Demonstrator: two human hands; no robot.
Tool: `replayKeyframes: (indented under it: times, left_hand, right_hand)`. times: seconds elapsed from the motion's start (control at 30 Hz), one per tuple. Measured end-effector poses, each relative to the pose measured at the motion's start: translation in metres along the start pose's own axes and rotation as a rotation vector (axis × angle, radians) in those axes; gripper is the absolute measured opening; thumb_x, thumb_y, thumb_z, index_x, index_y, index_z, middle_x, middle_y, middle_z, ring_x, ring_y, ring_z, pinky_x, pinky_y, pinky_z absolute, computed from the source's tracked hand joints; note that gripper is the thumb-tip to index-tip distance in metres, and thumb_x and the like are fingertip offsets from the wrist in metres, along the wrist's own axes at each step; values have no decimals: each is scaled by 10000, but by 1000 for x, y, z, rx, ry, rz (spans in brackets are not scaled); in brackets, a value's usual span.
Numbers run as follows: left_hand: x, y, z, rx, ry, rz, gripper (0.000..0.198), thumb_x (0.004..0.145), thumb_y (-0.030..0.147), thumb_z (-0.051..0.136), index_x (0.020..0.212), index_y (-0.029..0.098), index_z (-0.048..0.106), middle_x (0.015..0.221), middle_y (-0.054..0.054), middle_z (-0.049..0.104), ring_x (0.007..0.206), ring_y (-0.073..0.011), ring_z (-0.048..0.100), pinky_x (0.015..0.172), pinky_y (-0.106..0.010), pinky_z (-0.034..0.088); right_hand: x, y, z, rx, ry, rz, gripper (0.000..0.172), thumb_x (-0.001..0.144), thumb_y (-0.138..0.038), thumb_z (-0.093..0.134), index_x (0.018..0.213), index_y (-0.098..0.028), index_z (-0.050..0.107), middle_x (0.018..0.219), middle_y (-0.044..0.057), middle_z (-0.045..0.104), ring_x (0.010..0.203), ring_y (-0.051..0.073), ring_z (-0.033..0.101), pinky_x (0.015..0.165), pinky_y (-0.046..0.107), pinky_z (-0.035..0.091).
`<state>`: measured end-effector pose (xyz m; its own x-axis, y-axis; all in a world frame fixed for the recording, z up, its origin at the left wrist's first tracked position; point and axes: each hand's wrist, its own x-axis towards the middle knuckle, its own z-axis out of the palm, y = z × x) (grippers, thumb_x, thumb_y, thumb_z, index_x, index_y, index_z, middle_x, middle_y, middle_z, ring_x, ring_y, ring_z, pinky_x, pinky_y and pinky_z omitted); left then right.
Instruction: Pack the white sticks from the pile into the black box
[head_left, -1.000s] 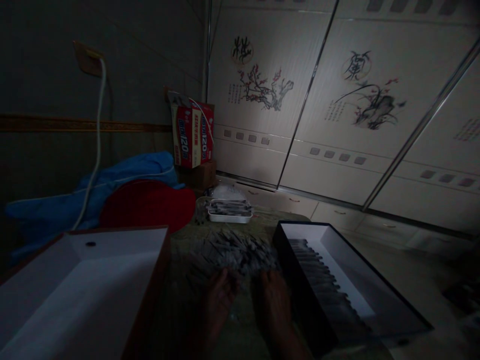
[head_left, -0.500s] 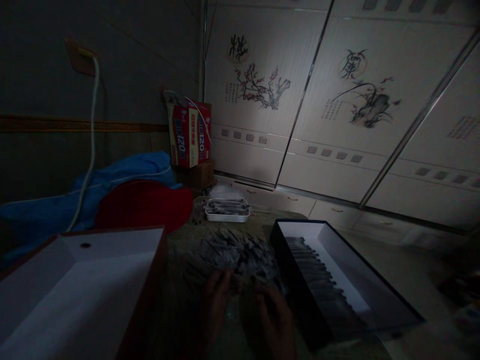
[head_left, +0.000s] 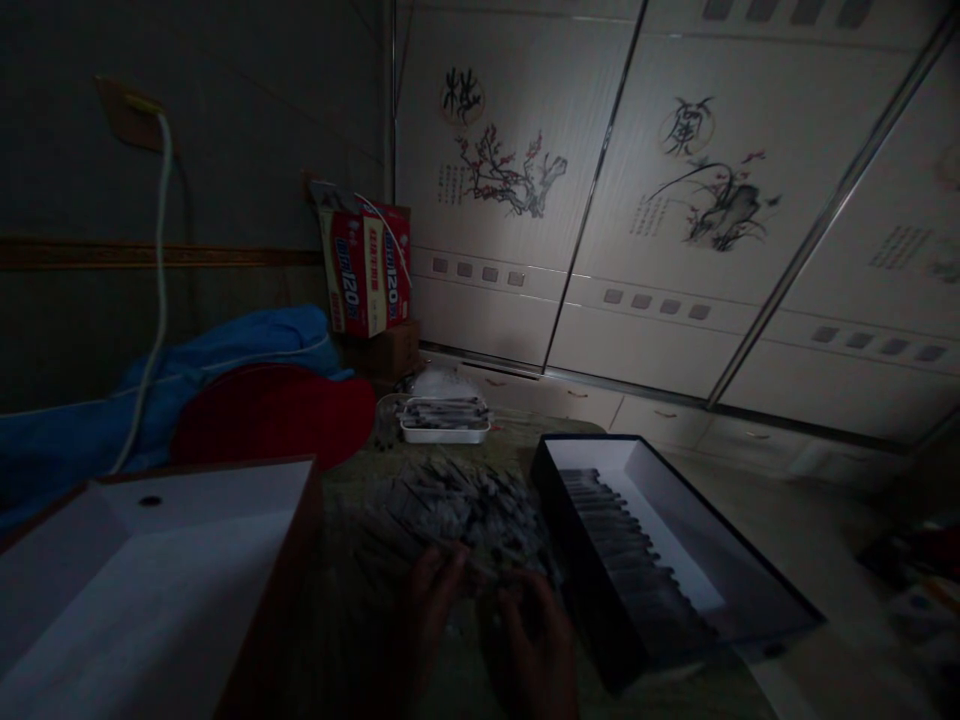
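Note:
The scene is very dim. A heap of small grey stick-like pieces (head_left: 457,505) lies on the table in front of me. My left hand (head_left: 429,610) and my right hand (head_left: 536,635) rest side by side at the near edge of that heap, fingers curled into the pieces. What each hand grips is too dark to make out. To the right stands a long black box (head_left: 757,580) with a white inside, and a row of the same grey pieces (head_left: 622,545) is laid along its left half.
A large open box with a white inside (head_left: 157,570) fills the near left. Behind the heap sits a small white tray of pieces (head_left: 444,420). A red round lid (head_left: 274,415), blue cloth (head_left: 187,365), a red carton (head_left: 365,265) and painted cabinet doors (head_left: 675,200) stand further back.
Both hands drew back toward me and their fingers curled from flat to bent at the heap's edge. The view drifted slightly to the right.

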<state>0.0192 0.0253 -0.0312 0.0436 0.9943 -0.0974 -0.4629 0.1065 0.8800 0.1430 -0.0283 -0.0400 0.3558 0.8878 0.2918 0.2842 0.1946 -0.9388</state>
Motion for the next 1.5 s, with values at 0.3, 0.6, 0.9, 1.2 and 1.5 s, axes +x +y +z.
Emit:
replayKeyframes:
  times: [0.3, 0.6, 0.9, 1.2, 1.5]
  left_hand:
    - [3, -2, -1, -34, 46, -30, 285, 584, 370, 789, 730, 164, 655, 659, -16, 682, 620, -192, 662, 588, -296, 544]
    - [5, -7, -3, 19, 14, -35, 335, 587, 434, 769, 743, 164, 645, 638, -8, 688, 597, -191, 664, 578, -300, 539]
    - [3, -6, 0, 18, -13, -11, 361, 568, 448, 777, 741, 164, 635, 614, -4, 684, 572, -178, 646, 552, -286, 524]
    - [3, -12, -2, 52, -138, 4, 341, 641, 456, 734, 774, 162, 625, 664, -25, 697, 595, -184, 656, 560, -292, 522]
    - [0, -4, 0, 103, -64, 9, 350, 625, 474, 734, 754, 168, 626, 612, -9, 689, 568, -178, 645, 549, -273, 514]
  right_hand:
    - [-1, 0, -5, 6, 11, 31, 255, 806, -391, 580, 906, -170, 657, 789, 55, 697, 717, 187, 655, 629, 232, 504]
    - [-1, 5, -2, 28, 6, 84, 261, 800, -402, 575, 898, -170, 646, 759, 36, 674, 692, 173, 623, 625, 229, 484]
    - [0, -5, -3, 95, -22, 134, 328, 799, -453, 557, 871, -151, 660, 787, 68, 690, 696, 189, 637, 603, 250, 502]
    - [-9, 55, -4, -310, 164, -158, 423, 689, -644, 596, 827, -257, 697, 911, 77, 692, 873, 272, 616, 768, 379, 509]
    - [-13, 58, 2, -381, 110, -231, 415, 851, -572, 439, 990, -243, 649, 967, 83, 687, 877, 226, 637, 735, 320, 517]
